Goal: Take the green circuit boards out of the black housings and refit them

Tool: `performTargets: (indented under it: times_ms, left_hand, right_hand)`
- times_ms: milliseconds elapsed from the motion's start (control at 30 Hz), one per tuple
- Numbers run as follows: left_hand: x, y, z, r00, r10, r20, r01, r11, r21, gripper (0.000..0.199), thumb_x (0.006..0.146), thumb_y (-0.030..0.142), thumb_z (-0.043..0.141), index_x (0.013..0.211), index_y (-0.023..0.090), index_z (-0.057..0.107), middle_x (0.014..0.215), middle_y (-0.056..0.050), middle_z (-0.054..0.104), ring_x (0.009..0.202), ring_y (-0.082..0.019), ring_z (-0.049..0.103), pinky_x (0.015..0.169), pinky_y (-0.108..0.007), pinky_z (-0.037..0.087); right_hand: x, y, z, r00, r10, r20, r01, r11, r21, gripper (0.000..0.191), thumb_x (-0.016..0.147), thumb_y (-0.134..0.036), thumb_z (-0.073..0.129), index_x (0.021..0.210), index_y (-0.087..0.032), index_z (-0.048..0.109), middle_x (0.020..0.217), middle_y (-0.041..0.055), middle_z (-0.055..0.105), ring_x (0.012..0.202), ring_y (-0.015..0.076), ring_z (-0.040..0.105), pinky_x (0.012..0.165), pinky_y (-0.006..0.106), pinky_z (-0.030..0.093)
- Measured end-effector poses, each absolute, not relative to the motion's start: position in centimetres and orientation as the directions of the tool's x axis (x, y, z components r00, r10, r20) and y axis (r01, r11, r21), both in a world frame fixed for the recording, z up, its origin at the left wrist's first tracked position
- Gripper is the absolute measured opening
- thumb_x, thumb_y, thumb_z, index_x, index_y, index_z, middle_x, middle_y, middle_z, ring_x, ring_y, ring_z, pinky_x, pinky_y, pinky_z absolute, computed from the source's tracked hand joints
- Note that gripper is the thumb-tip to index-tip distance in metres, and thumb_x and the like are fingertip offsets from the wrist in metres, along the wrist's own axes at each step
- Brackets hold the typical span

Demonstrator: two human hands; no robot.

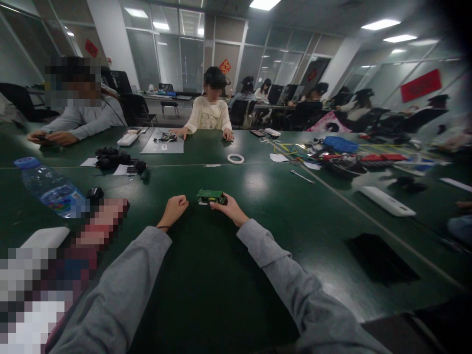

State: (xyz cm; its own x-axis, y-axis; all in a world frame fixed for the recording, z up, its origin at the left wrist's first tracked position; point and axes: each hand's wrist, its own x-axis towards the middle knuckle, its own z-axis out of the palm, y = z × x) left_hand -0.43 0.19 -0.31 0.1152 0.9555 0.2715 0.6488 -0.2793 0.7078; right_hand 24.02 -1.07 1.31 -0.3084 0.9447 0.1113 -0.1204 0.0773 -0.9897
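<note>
The right hand (232, 208) grips one end of a green circuit board (211, 194) over the middle of a dark green desk (206, 280). Just beside the board, the left hand (174, 211) is curled into a fist; whether it encloses anything cannot be seen. Beyond lie a tape roll (235, 159) and, farther right, a wrench (302, 177). A water bottle (51, 189) is at left; a co-worker (212, 115) sits across the desk.

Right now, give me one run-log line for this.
right hand: holds green rectangular circuit board | left hand: curled, apart from board | white ring: flat on dark-green table, beyond hands
</note>
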Motion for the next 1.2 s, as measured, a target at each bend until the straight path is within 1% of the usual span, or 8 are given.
performTargets:
  times_ms: [100, 233, 400, 500, 700, 867, 1033, 1200]
  left_hand:
    - [-0.4, 0.2, -0.4, 0.119, 0.953, 0.279, 0.642, -0.288, 0.71, 0.03, 0.074, 0.023, 0.047, 0.056, 0.02, 0.024, 0.054, 0.006, 0.031, 0.053, -0.009, 0.032, 0.055, -0.023, 0.024]
    - [-0.5, 0.2, -0.3, 0.12, 0.951, 0.286, 0.64, -0.294, 0.71, 0.03, 0.073, 0.023, 0.048, 0.055, 0.02, 0.024, 0.054, 0.006, 0.03, 0.054, -0.009, 0.031, 0.055, -0.023, 0.024]
    - [-0.4, 0.0, -0.1, 0.118, 0.953, 0.279, 0.636, -0.289, 0.716, 0.03, 0.073, 0.022, 0.048, 0.056, 0.02, 0.023, 0.054, 0.006, 0.031, 0.054, -0.009, 0.031, 0.056, -0.023, 0.024]
    - [-0.4, 0.0, 0.0, 0.115, 0.955, 0.275, 0.632, -0.284, 0.721, 0.03, 0.073, 0.021, 0.048, 0.056, 0.02, 0.023, 0.054, 0.006, 0.031, 0.054, -0.009, 0.031, 0.057, -0.023, 0.024]
    - [-0.4, 0.0, -0.2, 0.098, 0.959, 0.267, 0.623, -0.269, 0.735, 0.029, 0.072, 0.022, 0.049, 0.055, 0.019, 0.025, 0.054, 0.006, 0.031, 0.054, -0.009, 0.031, 0.057, -0.023, 0.024]
    - [-0.5, 0.1, -0.2, 0.098, 0.96, 0.263, 0.626, -0.265, 0.734, 0.029, 0.071, 0.021, 0.049, 0.054, 0.019, 0.026, 0.054, 0.006, 0.031, 0.055, -0.009, 0.031, 0.057, -0.023, 0.024]
    - [-0.4, -0.1, 0.0, 0.108, 0.955, 0.277, 0.637, -0.28, 0.718, 0.029, 0.073, 0.022, 0.048, 0.055, 0.02, 0.025, 0.055, 0.006, 0.032, 0.055, -0.009, 0.032, 0.057, -0.023, 0.024]
    - [-0.3, -0.2, 0.1, 0.11, 0.953, 0.284, 0.639, -0.286, 0.714, 0.028, 0.071, 0.02, 0.047, 0.055, 0.02, 0.024, 0.054, 0.006, 0.03, 0.055, -0.009, 0.031, 0.056, -0.024, 0.023]
  right_hand:
    - [24.8, -0.9, 1.3, -0.284, 0.94, 0.19, 0.032, 0.208, -0.978, 0.044, 0.067, -0.031, 0.081, 0.103, -0.016, 0.061, 0.101, 0.0047, 0.063, 0.095, 0.0186, 0.059, 0.095, 0.036, 0.044]
    - [25.7, -0.7, 1.0, -0.264, 0.941, 0.211, 0.163, 0.259, -0.952, 0.047, 0.066, -0.036, 0.081, 0.103, -0.016, 0.06, 0.098, 0.0044, 0.06, 0.092, 0.0203, 0.056, 0.095, 0.04, 0.042]
    - [26.8, -0.4, 0.5, -0.289, 0.913, 0.289, 0.394, 0.389, -0.833, 0.048, 0.064, -0.038, 0.081, 0.104, -0.02, 0.062, 0.102, 0.0064, 0.055, 0.101, 0.0256, 0.048, 0.102, 0.05, 0.033]
    - [27.0, -0.6, 0.6, -0.32, 0.906, 0.278, 0.395, 0.395, -0.83, 0.049, 0.064, -0.038, 0.081, 0.106, -0.022, 0.063, 0.104, 0.0069, 0.054, 0.105, 0.0278, 0.045, 0.103, 0.053, 0.032]
    - [26.6, -1.5, 1.9, -0.391, 0.887, 0.246, 0.416, 0.409, -0.812, 0.063, 0.066, -0.04, 0.081, 0.121, -0.023, 0.056, 0.117, 0.0095, 0.051, 0.11, 0.0301, 0.043, 0.102, 0.055, 0.032]
    - [25.1, -0.8, 2.6, -0.397, 0.867, 0.303, 0.419, 0.465, -0.78, 0.061, 0.062, -0.038, 0.083, 0.117, -0.026, 0.058, 0.115, 0.0084, 0.054, 0.113, 0.0307, 0.045, 0.107, 0.054, 0.025]
    - [24.1, -0.6, 2.4, -0.401, 0.864, 0.306, 0.488, 0.484, -0.726, 0.047, 0.064, -0.033, 0.082, 0.105, -0.025, 0.061, 0.101, 0.0062, 0.058, 0.104, 0.0272, 0.053, 0.103, 0.049, 0.032]
    - [27.4, -4.2, 1.9, -0.403, 0.86, 0.314, 0.541, 0.501, -0.676, 0.044, 0.066, -0.036, 0.078, 0.105, -0.025, 0.061, 0.102, 0.0079, 0.06, 0.099, 0.0278, 0.057, 0.096, 0.049, 0.04]
